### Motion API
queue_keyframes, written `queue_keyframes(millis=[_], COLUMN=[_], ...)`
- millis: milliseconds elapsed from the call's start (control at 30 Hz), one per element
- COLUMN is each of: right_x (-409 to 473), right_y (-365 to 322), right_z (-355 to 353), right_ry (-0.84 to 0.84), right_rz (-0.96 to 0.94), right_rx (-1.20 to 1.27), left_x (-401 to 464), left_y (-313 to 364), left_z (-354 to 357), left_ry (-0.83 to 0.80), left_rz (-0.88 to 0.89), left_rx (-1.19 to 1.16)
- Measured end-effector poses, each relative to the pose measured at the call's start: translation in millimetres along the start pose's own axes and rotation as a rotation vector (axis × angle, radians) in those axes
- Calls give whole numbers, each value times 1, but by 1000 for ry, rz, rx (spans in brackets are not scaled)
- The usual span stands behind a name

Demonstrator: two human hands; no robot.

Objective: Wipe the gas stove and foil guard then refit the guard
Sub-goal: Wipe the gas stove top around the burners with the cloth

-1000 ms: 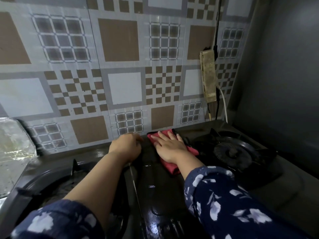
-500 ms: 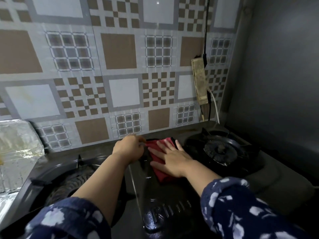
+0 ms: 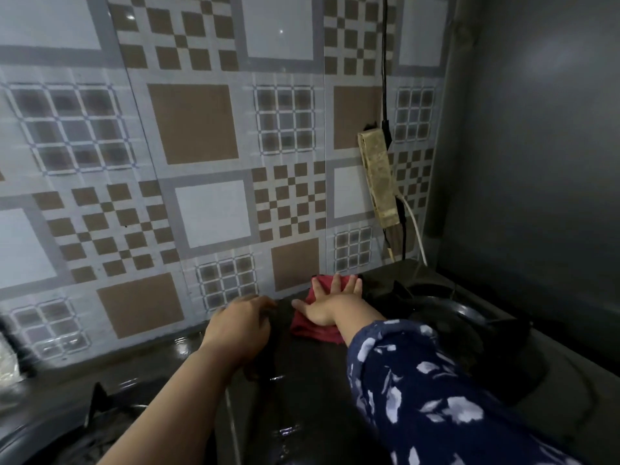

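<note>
Patterned tiles [image 3: 201,129] in brown, white and grey squares fill the wall just beyond both hands, meeting the back edge of the black gas stove [image 3: 302,397]; its glossy top is dark and wet-looking, with bare room running from the wrists toward the camera. Flat on a red cloth [image 3: 313,325], the right hand [image 3: 330,305] has its fingers straight and spread, pressing the soft crumpled fabric onto the stove's middle strip, fingertips close to the wall. Just to that hand's left, the left hand [image 3: 240,325] rests on the stove top with fingers curled under (whether it holds anything I cannot tell; it is blurred). Right of the right hand sits a round black burner [image 3: 469,323] with raised pan supports; above it a grimy beige power strip [image 3: 377,177] hangs on the tiles, cables trailing. Far left of the left hand, a crinkled sliver of foil guard [image 3: 6,360] shows at the frame's edge; a plain grey wall [image 3: 536,162] closes the right side.
</note>
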State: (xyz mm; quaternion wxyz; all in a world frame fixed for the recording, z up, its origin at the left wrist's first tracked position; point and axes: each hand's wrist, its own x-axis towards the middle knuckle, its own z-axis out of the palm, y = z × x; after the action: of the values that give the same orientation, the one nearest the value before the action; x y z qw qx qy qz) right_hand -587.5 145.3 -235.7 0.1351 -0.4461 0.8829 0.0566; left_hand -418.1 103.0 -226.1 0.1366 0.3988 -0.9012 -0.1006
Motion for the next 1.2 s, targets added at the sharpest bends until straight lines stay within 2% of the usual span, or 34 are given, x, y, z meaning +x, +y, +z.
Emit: queue_keyframes(millis=[100,167,200,267,433,667,900,1067,1200], right_x=[2,7,10,20,42,66,76,73,74], right_y=[20,30,33,37,66,91,128,146,144], right_z=[-33,-45,-45,-38,-35,-48,-56,-55,-49], right_ry=[-247,-378,-389,-333,-179,-291,-315,-277,-247], right_rz=[-124,-151,-159,-181,-247,-140,-62,-10,107], right_rx=[41,-60,-147,-261,-298,-304,-103,166,280], left_x=[3,4,5,7,16,28,34,39,41], left_y=[-4,-5,-6,-3,12,23,25,26,24], left_z=[1,1,2,4,6,1,7,12,15], left_ry=[-2,-6,-5,-3,15,39,44,38,39], left_rz=[24,26,26,39,113,192,229,271,269], left_rx=[1,10,11,6,-31,-1,0,-5,-14])
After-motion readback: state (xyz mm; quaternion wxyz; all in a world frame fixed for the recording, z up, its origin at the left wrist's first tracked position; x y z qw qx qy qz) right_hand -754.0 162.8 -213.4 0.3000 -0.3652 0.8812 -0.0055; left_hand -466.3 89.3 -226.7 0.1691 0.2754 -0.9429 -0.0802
